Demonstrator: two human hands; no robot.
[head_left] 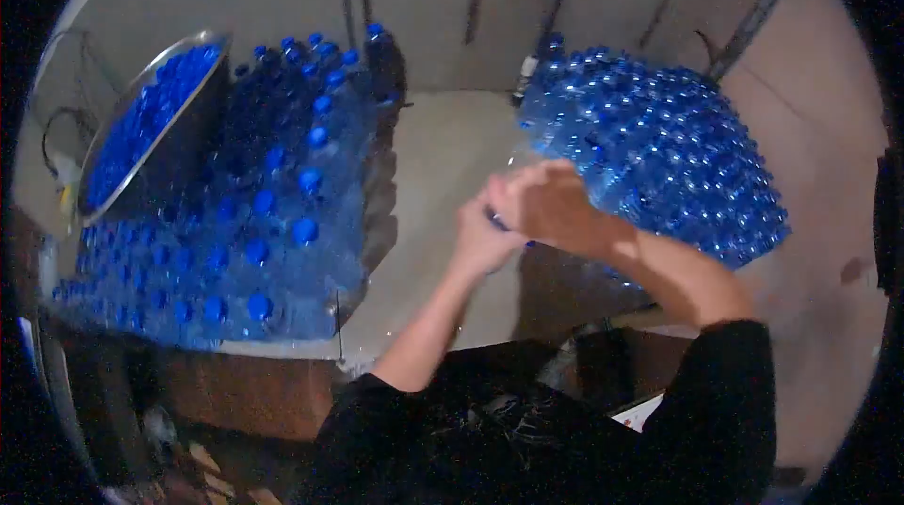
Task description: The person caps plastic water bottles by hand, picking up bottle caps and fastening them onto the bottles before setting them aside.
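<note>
While both hands meet above the table (443, 143), nearer its front edge than its back, the left hand (480, 241) curls around a small blue item (495, 220) and the right hand (549, 206) folds over it from above, fingers drawn in. Most of the item is hidden by the fingers and blurred, so I cannot tell exactly which part each hand grips.

Along the left side of the table, reaching its front edge, stand bottles with blue caps (258, 252). Behind them, towards the back left corner, a tilted basin (188, 147) holds a heap of loose blue caps (155, 114). Across a bare strip, the right side carries a dense block of clear bluish bottles (659, 143), whose tops glint and seem to be without caps.

From this layout, the step in hand looks like twisting a cap tight on a bottle between the hands. The next move would call for a firm final turn, then a level, upright placing beside the capped group on the left, without knocking its neighbours.
</note>
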